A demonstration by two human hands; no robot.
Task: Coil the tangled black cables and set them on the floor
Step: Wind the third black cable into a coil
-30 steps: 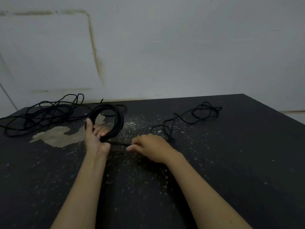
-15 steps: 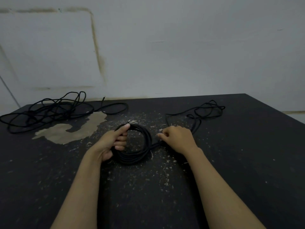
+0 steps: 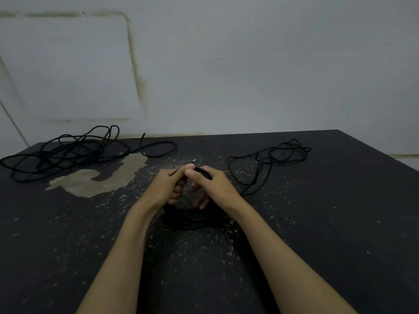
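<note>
Both your hands, left hand (image 3: 166,185) and right hand (image 3: 214,184), pinch the coil (image 3: 192,219) top. Coil stands tilted, metal tip (image 3: 194,160) pointing away. Right hand has moved onto it.

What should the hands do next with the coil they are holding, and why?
Probably draw in another loop: the left hand and right hand pinch the top of the coil, while its loose tail lies uncoiled on the right of the floor.

Coil (image 3: 192,219) sits mid-worktop (image 3: 340,223), under both hands (image 3: 195,184). Tangled cable (image 3: 68,152) lies back left. Loose cable (image 3: 272,159) trails back right.
</note>
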